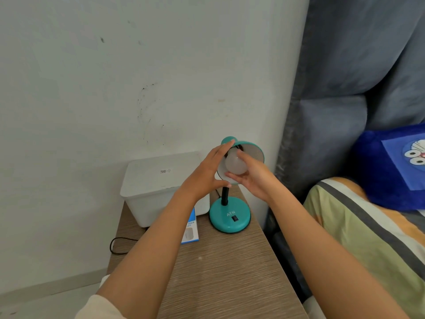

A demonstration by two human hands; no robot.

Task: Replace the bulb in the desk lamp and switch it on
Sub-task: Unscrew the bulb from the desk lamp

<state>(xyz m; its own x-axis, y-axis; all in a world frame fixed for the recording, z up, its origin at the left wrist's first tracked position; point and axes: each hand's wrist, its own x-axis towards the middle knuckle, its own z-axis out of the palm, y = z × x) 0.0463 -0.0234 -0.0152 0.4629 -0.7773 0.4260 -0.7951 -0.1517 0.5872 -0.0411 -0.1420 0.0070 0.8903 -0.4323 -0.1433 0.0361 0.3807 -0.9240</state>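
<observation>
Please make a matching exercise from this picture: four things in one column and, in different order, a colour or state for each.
1. bulb
2. lamp base
3. storage box
4. cushion

a. dark blue, cartoon face
b. white, lid on
c. teal, black switch
d. held by right hand, inside shade

Pairs: 1-d, 2-c, 3-b, 4-a
</observation>
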